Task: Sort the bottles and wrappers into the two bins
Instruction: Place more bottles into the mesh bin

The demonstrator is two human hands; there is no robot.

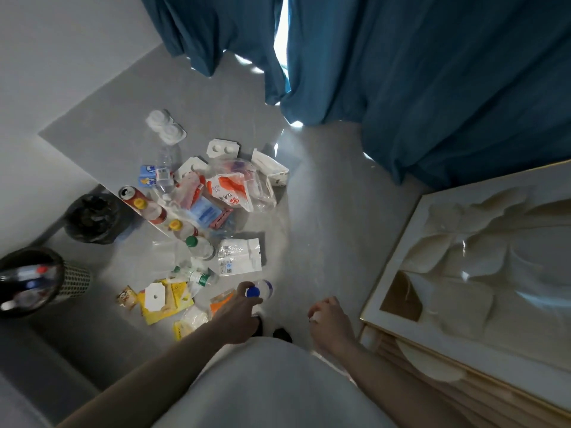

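The left hand [244,307] is down low in the lower middle of the frame, fingers wrapped around a clear bottle with a blue cap [259,290], and that looks like the pick in progress. The right hand [329,322] sits to the right of it, curled loosely around something small and white, though what that scrap is, I can't make out.

To do this one well: get a full wrap around the bottle's body rather than pinching at the cap, because thin clear plastic like this will likely buckle and slip. Lift it straight up so it doesn't drag the orange wrapper [222,299] lying just beside it. Then it's a swing across to the far left, where the mesh bin [72,281] already has bottles in it, so that reads as the bottle bin. The black-lined bin [92,219] sits above it in the frame, near the wall, and would be the one for wrappers.

The bottle itself is transparent, with the blue cap facing the camera and a pale band round its middle; it looks empty or nearly so, hence light.

Plenty left to sort. The pile runs from centre frame upward: a green-capped bottle [199,246], yellow-capped bottles [174,225], a can [131,193], a white pouch [239,256], a red and white plastic bag [234,189], and a yellow packet [163,299] lower left.
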